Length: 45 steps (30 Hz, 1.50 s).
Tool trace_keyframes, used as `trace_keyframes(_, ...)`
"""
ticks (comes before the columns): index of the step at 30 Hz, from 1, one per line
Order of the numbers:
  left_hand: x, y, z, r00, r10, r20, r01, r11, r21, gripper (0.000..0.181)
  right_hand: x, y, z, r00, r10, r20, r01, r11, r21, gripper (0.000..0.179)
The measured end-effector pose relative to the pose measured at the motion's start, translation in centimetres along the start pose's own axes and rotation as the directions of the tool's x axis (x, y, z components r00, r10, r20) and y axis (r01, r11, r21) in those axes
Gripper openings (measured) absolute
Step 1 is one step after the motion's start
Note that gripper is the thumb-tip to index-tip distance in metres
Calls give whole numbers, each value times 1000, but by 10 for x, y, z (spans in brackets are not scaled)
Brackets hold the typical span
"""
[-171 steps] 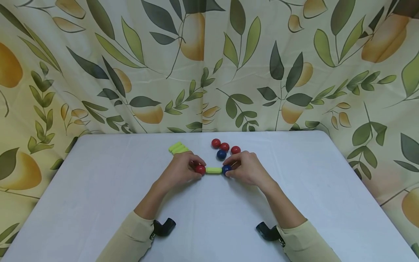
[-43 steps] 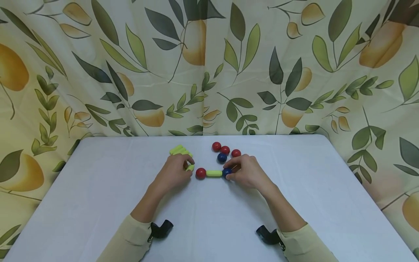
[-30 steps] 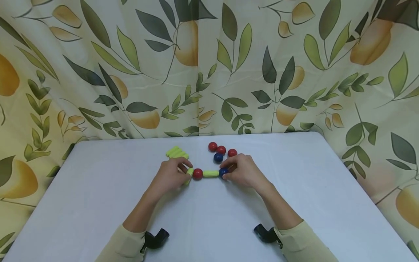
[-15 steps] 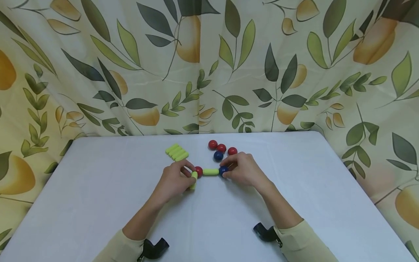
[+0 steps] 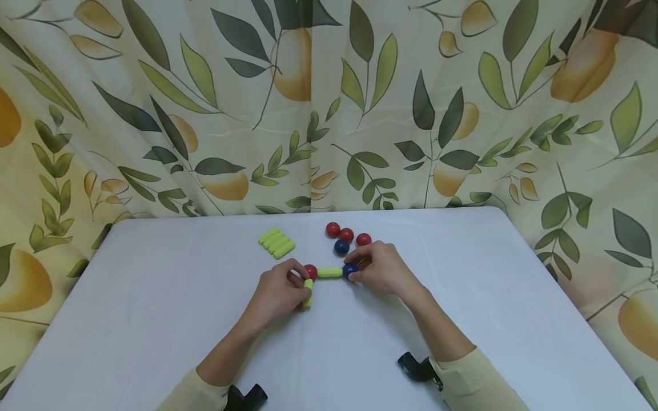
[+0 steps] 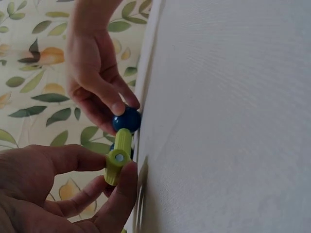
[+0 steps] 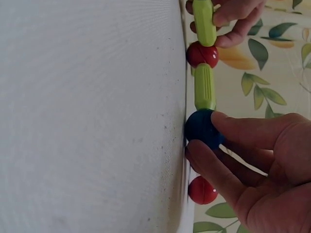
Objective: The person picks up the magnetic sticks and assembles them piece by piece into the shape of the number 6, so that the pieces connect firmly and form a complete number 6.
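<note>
My left hand [image 5: 280,290] pinches a light green rod [image 5: 308,301] between thumb and fingers. In the left wrist view a silver disc [image 6: 119,158] shows in that rod's end. The rod's far end meets a red ball [image 5: 311,271], and it points back toward the person, at an angle to a second green rod [image 5: 330,273]. This second rod joins the red ball to a dark blue ball [image 5: 349,270]. My right hand [image 5: 384,269] pinches the blue ball, thumb and fingertips on its sides, plainly seen in the right wrist view.
Several green rods [image 5: 276,243] lie side by side behind the left hand. Behind the joined pieces sit three loose red balls [image 5: 333,229] and another blue ball [image 5: 341,247]. The white table [image 5: 154,297] ends at a patterned curtain [image 5: 288,114].
My left hand let go of the red ball, took a green rod near the pile and brought its end to that ball, turning it toward the person. My right hand stays on the blue ball.
</note>
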<state>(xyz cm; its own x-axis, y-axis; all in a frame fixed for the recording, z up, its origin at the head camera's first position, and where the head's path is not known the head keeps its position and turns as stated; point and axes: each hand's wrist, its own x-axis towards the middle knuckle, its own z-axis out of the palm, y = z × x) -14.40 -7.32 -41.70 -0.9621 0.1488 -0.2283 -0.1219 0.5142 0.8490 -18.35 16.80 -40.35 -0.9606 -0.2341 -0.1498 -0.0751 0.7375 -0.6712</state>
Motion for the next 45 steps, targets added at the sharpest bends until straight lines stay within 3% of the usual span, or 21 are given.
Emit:
trace_keyframes(7,0,-2,3,1000,-21,-7,21,999,27,18,-2,1,3,1000,4,-6,-4,1000,-4,26)
trace_keyframes(18,2,-2,5,998,1,-59,2,999,50,19,0,-1,1,1000,-13,-16,13,1000,-15,27)
trace_keyframes(45,0,-1,8,999,-14,-46,17,997,69,18,1,-1,0,1000,-10,11,10,1000,-13,27)
